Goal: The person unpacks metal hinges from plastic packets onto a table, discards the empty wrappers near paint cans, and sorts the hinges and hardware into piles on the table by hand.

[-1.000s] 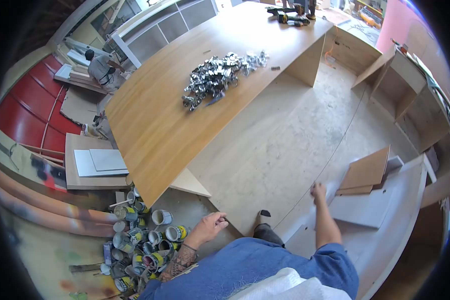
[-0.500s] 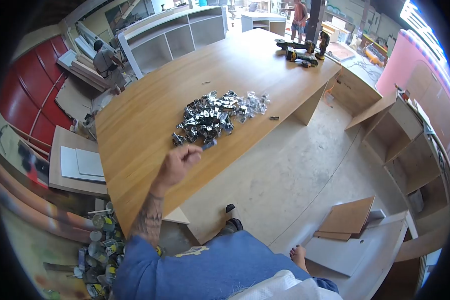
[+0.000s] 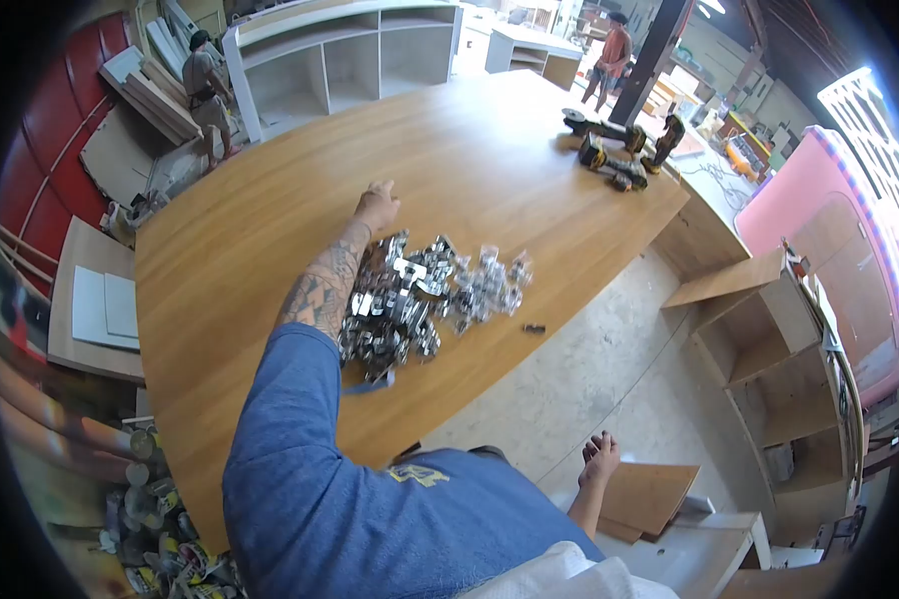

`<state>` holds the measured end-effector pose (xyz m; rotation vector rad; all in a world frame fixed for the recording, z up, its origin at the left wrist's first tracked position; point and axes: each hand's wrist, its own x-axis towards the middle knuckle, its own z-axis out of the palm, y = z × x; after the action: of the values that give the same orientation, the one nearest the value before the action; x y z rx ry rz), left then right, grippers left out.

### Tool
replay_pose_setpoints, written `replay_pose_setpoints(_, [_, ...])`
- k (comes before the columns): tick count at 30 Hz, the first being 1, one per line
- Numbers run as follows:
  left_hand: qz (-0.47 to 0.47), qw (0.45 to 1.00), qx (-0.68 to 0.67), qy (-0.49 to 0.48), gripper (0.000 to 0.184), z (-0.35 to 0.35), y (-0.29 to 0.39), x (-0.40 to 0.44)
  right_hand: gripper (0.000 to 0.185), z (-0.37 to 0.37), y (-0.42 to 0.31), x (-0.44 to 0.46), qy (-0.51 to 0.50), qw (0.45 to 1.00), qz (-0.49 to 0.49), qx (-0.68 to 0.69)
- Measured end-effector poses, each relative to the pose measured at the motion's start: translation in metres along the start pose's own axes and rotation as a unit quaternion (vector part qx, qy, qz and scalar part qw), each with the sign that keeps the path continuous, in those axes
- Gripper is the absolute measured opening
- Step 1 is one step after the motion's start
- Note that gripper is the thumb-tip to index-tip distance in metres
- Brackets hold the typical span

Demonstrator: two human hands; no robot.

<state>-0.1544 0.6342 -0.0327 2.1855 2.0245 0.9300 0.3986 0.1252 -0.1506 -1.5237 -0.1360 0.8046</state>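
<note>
Metal fittings (image 3: 395, 307) beside left hand (image 3: 378, 206), grip unclear; right hand (image 3: 599, 459) half-curled; shirt print (image 3: 419, 474) illegible.

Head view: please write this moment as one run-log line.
left hand: over table, beyond metal pieces, grip unclear | right hand: away from table | power tools: table's far end

Our 2 arms are posed quite differently. Our left arm (image 3: 288, 409) stretches well forward, only slightly bent at the elbow, and its tattooed forearm (image 3: 324, 287) slants up to the left hand (image 3: 378, 206). We see that hand from the back, fingers pointing ahead and bunched; their exact grip is too small to tell. Our right hand (image 3: 600, 459) hangs low and close to the torso (image 3: 449, 509), fingers loosely curled and apart, wrist roughly straight.
</note>
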Motion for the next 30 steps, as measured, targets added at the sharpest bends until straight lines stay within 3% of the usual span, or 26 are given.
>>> replay_pose_setpoints(6, [-0.082, 0.98, 0.15, -0.106, 0.026, 0.003, 0.015, 0.019, 0.022, 0.049, -0.064, 0.062, -0.086, 0.985, -0.118, -0.092])
replay_pose_setpoints(10, [-0.081, 0.978, 0.167, -0.09, 0.023, -0.006, 0.015, 0.012, 0.023, 0.101, -0.111, 0.125, -0.152, 0.971, -0.151, -0.107])
replay_pose_setpoints(12, [-0.17, 0.984, 0.034, -0.043, 0.023, -0.034, 0.029, 0.002, 0.024, 0.133, -0.134, 0.154, -0.189, 0.954, -0.188, -0.135])
replay_pose_setpoints(15, [-0.115, 0.988, -0.05, 0.09, 0.026, -0.089, 0.021, -0.056, 0.028, 0.187, -0.169, 0.179, -0.278, 0.928, -0.219, -0.12])
replay_pose_setpoints(17, [-0.156, 0.979, -0.047, 0.124, 0.028, -0.145, 0.031, -0.123, 0.029, 0.226, -0.188, 0.171, -0.324, 0.909, -0.235, -0.113])
replay_pose_setpoints(19, [-0.266, 0.95, -0.082, 0.138, 0.031, -0.196, 0.043, -0.181, 0.028, 0.256, -0.192, 0.168, -0.387, 0.889, -0.229, -0.092])
replay_pose_setpoints(20, [-0.376, 0.914, -0.116, 0.098, 0.039, -0.221, 0.055, -0.21, 0.028, 0.27, -0.195, 0.156, -0.408, 0.882, -0.215, -0.097])
replay_pose_setpoints(22, [-0.377, 0.92, -0.063, 0.085, 0.045, -0.232, 0.043, -0.29, 0.028, 0.291, -0.198, 0.125, -0.457, 0.842, -0.269, -0.097])
replay_pose_setpoints(24, [-0.366, 0.928, -0.021, 0.069, 0.052, -0.239, 0.058, -0.342, 0.028, 0.304, -0.195, 0.088, -0.501, 0.82, -0.257, -0.101])
replay_pose_setpoints(26, [-0.462, 0.885, 0.053, -0.027, 0.066, -0.237, 0.088, -0.371, 0.028, 0.31, -0.183, 0.048, -0.558, 0.79, -0.233, -0.095])
replay_pose_setpoints(30, [-0.428, 0.902, 0.045, 0.042, 0.06, -0.21, 0.095, -0.384, 0.019, 0.316, -0.158, -0.048, -0.687, 0.702, -0.173, -0.072])
